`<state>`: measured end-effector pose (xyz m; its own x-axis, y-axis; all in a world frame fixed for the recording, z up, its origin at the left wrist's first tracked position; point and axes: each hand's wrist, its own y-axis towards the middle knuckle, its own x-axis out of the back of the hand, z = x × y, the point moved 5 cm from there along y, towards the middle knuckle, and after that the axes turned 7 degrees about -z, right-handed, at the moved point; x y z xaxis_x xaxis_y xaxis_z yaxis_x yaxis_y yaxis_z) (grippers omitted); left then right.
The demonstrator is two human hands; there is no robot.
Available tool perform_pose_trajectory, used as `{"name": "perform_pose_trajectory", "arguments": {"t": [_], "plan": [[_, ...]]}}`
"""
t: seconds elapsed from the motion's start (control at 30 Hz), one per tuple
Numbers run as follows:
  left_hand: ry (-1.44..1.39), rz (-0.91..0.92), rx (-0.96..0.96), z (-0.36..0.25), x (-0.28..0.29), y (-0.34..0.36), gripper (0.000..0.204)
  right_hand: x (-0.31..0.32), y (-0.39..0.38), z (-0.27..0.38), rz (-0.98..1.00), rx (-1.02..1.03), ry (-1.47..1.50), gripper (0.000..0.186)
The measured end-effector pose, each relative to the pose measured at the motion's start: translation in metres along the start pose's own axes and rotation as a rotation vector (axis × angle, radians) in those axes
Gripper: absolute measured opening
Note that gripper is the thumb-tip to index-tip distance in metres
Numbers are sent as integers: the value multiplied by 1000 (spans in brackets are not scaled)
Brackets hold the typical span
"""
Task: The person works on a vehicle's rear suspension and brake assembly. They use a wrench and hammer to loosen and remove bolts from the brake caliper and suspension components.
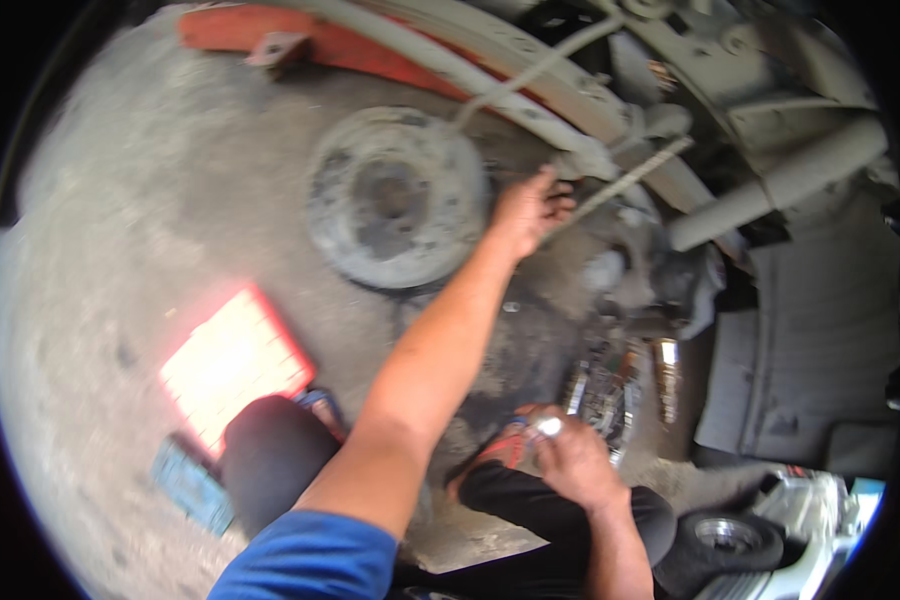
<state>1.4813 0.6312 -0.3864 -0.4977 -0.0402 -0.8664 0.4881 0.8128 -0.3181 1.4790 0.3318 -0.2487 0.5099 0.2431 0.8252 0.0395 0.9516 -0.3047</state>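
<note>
My left hand (536, 212) reaches forward to the grey underside parts of a vehicle, its fingers apart and slightly curled. It is beside a thin braided hose or rod (632, 180); whether they touch is unclear. Just left of that hand, a round dusty grey drum-like disc with a dark centre (332, 215) lies on the floor. Close to my knee, my right hand (578, 458) is closed around a shiny, round-ended metal tool (548, 427), its lower part hidden by the fingers. Several metal hand tools (602, 390) lie on the floor just beyond that hand.
A bright red slatted plastic crate or stool (235, 365) stands at left, with a blue box-like object (192, 484) nearby. A red beam (370, 55) crosses the far side. A thick grey tube (785, 185) and dark panel (805, 340) fill the right. A small wheel (727, 536) sits lower right.
</note>
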Motion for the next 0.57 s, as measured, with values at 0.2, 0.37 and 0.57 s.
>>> {"name": "perform_pose_trajectory", "arguments": {"t": [0.2, 0.37, 0.57], "plan": [[2218, 51, 213, -90, 19, -86, 64, -108, 66, -88, -78, -218, -33, 27], [2065, -384, 385, -282, 108, -199, 53, -263, 69, -138, -78, -439, 276, 31], [1638, -868, -383, -336, 243, -399, 49, -348, -6, -179, -18, -726, 606, 37]]}}
